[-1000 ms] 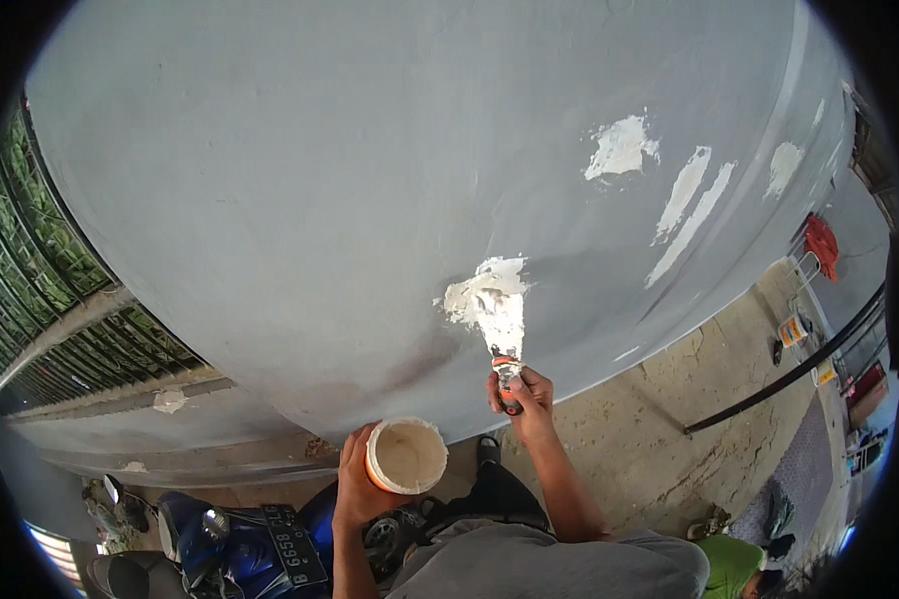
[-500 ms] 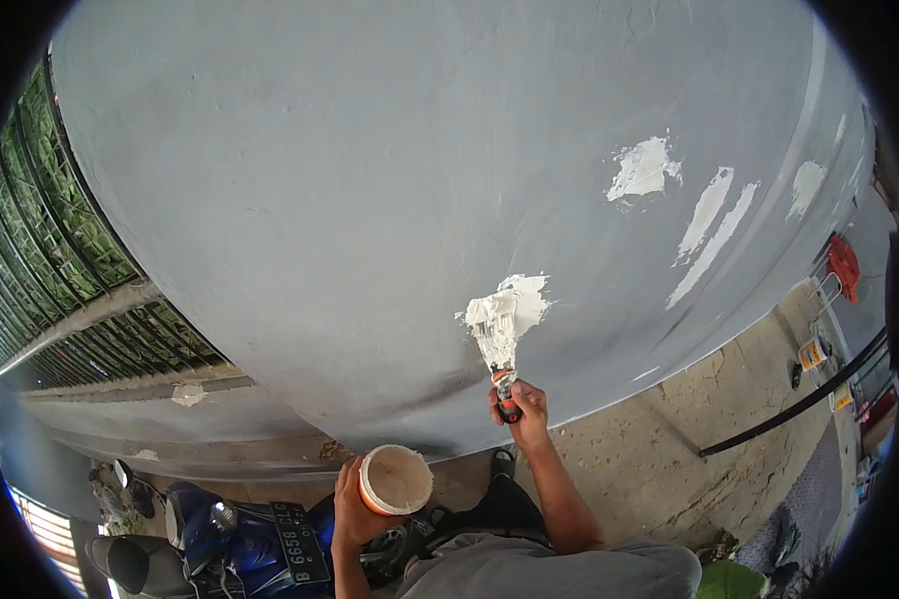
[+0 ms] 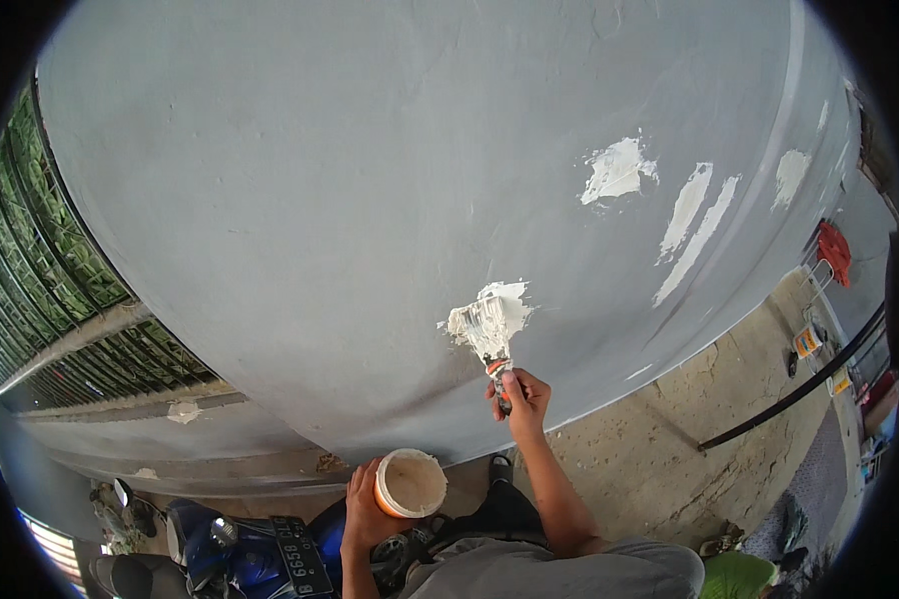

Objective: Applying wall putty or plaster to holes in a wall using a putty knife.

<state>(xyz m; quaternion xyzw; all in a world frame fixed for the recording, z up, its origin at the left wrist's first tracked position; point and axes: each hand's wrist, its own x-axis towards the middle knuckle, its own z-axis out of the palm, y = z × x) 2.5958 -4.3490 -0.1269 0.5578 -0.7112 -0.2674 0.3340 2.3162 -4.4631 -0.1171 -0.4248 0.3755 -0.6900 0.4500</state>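
My right hand (image 3: 519, 397) grips the orange handle of a putty knife (image 3: 491, 344) whose blade lies flat on a grey wall (image 3: 350, 200). The blade sits on a fresh white filler patch (image 3: 489, 314). My left hand (image 3: 362, 501) holds a small orange tub of white filler (image 3: 410, 483) low in front of me, apart from the wall. Other white filler patches (image 3: 617, 168) dot the wall up and to the right.
A blue motorcycle (image 3: 240, 554) stands at the lower left below the tub. A green metal fence (image 3: 40, 260) runs along the left. Concrete ground (image 3: 659, 449) spreads to the right, crossed by a black hose (image 3: 799, 389), with small containers (image 3: 807, 339) by the wall.
The putty knife has stayed on the same patch and worked slightly down and left, spreading the filler. The tub in my left hand has hardly shifted.
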